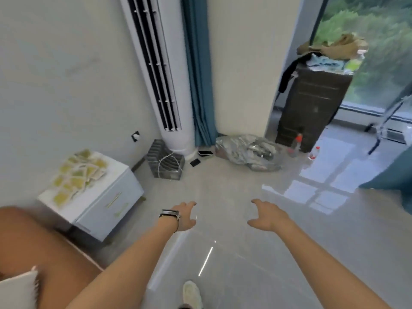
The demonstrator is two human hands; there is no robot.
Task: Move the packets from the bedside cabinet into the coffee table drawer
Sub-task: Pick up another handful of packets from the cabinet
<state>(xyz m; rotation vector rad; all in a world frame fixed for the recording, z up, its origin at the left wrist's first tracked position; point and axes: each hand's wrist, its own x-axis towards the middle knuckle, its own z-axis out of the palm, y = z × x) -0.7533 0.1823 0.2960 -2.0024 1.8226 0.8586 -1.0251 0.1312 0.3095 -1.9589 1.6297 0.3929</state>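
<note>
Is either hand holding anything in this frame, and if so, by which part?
Nothing is held. The left hand and right hand are open over the floor; the packets lie on the bedside cabinet.

A glossy pale floor is lit by window reflections. A white tower air conditioner is flanked by a blue curtain; a dark cabinet is piled with clothes.
</note>
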